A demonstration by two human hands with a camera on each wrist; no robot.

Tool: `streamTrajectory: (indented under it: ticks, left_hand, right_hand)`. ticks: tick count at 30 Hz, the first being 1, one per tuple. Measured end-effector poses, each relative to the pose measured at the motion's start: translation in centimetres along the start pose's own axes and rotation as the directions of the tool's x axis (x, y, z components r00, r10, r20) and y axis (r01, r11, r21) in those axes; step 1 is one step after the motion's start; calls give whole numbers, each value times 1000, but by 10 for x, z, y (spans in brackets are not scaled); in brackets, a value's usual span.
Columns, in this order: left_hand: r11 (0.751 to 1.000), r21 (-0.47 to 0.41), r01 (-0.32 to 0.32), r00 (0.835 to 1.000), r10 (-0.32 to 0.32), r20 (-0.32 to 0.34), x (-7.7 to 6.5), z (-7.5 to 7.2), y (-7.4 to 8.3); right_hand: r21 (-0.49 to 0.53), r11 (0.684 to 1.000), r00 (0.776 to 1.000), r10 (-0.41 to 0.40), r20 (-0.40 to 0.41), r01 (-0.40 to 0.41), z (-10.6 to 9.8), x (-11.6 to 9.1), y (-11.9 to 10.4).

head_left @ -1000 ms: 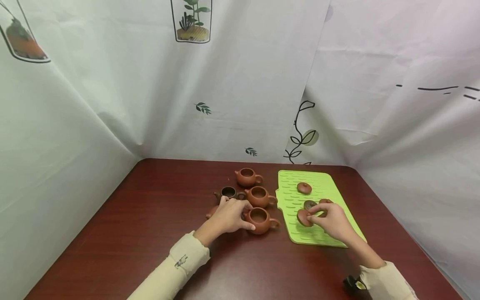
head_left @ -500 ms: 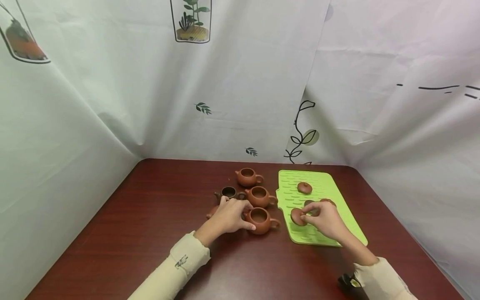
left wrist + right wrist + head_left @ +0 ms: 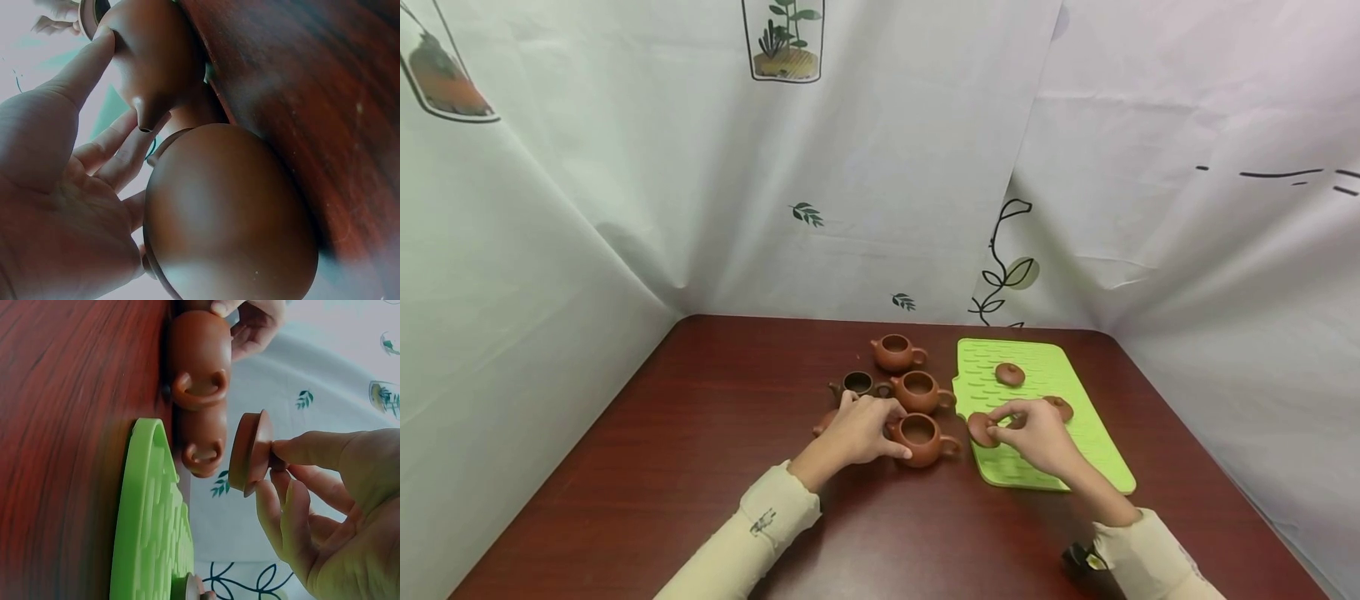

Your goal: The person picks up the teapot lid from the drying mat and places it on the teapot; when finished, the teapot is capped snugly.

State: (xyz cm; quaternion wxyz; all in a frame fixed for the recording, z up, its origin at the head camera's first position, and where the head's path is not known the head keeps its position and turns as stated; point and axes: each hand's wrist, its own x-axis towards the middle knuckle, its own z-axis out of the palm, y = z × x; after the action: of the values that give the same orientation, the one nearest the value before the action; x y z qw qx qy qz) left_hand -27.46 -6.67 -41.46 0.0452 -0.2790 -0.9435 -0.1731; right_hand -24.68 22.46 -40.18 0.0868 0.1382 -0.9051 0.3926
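Observation:
In the head view, my left hand (image 3: 867, 429) grips the spout side of the nearest brown clay teapot (image 3: 919, 454), which has no lid on. The left wrist view has my thumb on this teapot's body (image 3: 159, 53) and fingers behind its spout. A second round brown teapot (image 3: 231, 212) stands under that palm, mostly covered in the head view (image 3: 822, 424). My right hand (image 3: 1037, 433) pinches a brown teapot lid (image 3: 980, 430) by its knob. The right wrist view shows this lid (image 3: 250, 453) tilted in the air, apart from the teapots, above the green mat's left edge.
Behind the held teapot stand two brown teapots (image 3: 917, 394) (image 3: 895, 355) and a dark one (image 3: 857, 383), all lidless. On the green mat (image 3: 1037, 473) lie two brown lids (image 3: 1010, 374) (image 3: 1059, 408); the right hand hides a dark lid. White cloth (image 3: 887, 167) hangs behind the table (image 3: 715, 400).
My right hand has carried the brown lid leftward across the mat, toward the nearest teapot. My left hand has stayed in place on that teapot.

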Motion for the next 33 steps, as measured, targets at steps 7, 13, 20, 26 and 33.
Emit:
streamTrajectory:
  ticks: [7, 13, 20, 26, 33]
  left_hand:
    - [1000, -2, -11, 1000, 11, -3, 0, 0, -1]
    - [1000, 1, -13, 1000, 13, -10, 0, -1, -1]
    - [1000, -1, -15, 1000, 15, -9, 1, -1, 0]
    - [1000, 3, -7, 1000, 7, -5, 1, -1, 0]
    - [1000, -1, 6, 1000, -6, 3, 1, 0, -1]
  right_hand:
    - [6, 1000, 1000, -6, 24, 6, 5, 3, -5]
    - [45, 999, 1000, -12, 24, 11, 9, 6, -13]
    - [75, 997, 998, -19, 52, 15, 14, 10, -19]
    - [59, 998, 998, -30, 53, 27, 17, 13, -23]
    - [41, 999, 999, -29, 45, 27, 22, 15, -28]
